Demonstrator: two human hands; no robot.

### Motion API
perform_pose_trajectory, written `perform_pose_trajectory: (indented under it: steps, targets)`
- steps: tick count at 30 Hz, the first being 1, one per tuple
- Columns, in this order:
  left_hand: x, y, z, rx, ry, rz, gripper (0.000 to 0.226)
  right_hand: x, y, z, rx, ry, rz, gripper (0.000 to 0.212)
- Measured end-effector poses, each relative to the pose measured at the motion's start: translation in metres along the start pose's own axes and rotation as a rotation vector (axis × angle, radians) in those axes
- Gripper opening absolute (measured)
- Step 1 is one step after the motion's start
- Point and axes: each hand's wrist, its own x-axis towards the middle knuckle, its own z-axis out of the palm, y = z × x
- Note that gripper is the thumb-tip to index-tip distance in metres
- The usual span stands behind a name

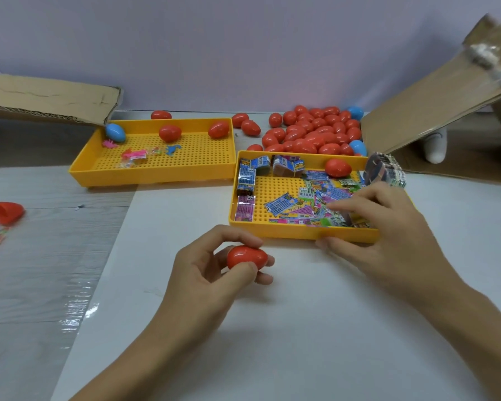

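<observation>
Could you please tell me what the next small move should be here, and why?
Probably the right hand should pinch one packet from the near yellow tray: its fingers reach over the packets without seeming to hold any, while the left hand grips a red egg just in front of the tray.

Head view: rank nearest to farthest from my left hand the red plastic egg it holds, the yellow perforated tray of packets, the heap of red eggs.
1. Red plastic egg: gripped in the left hand.
2. Yellow perforated tray: just ahead, to its right.
3. Heap of red eggs: behind that tray.
</observation>
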Motion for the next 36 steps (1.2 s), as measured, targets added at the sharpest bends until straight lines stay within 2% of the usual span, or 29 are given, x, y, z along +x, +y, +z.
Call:
perform_pose_trajectory:
  steps: [2, 3, 5, 6, 10, 12, 15, 21, 25, 31, 36]
  targets:
    - [0.001, 0.000, -0.001, 0.023, 0.001, -0.001, 0.026, -0.001, -0.003, 0.003, 0.014, 0.009, -0.050, 0.054]
    - [0.001, -0.001, -0.001, 0.027, 0.001, -0.002, 0.026, -0.001, -0.005, 0.005, -0.003, 0.012, -0.077, 0.051]
    - [0.001, -0.002, 0.000, 0.039, -0.002, 0.000, 0.026, 0.000, -0.009, 0.009, 0.014, 0.034, -0.098, 0.029]
    - [0.001, -0.002, 0.000, 0.044, -0.006, 0.001, 0.026, 0.000, -0.011, 0.010, 0.068, 0.056, -0.088, 0.021]
    - [0.000, -0.001, -0.001, 0.041, -0.029, -0.014, 0.027, -0.002, -0.023, 0.001, 0.403, 0.197, 0.006, 0.012]
    - [-0.001, 0.000, 0.000, 0.028, -0.046, -0.025, 0.027, -0.006, -0.032, -0.003, 0.600, 0.149, 0.010, 0.018]
    - [-0.001, 0.000, 0.003, 0.016, -0.062, -0.019, 0.024, -0.013, -0.048, -0.004, 0.813, -0.041, 0.034, 0.018]
    - [-0.005, 0.006, 0.007, 0.068, -0.156, 0.067, 0.015, -0.022, -0.058, 0.003, 0.876, -0.358, 0.186, 0.025]
    - [-0.005, 0.005, 0.008, 0.093, -0.142, 0.079, 0.019, -0.023, -0.059, 0.003, 0.824, -0.404, 0.200, 0.027]
    - [-0.003, 0.002, 0.006, 0.006, -0.101, 0.021, 0.024, -0.019, -0.057, 0.003, 0.931, -0.365, 0.226, 0.032]
    - [-0.002, 0.003, 0.005, -0.135, -0.079, -0.021, 0.020, -0.018, -0.056, 0.001, 0.997, -0.339, 0.256, 0.022]
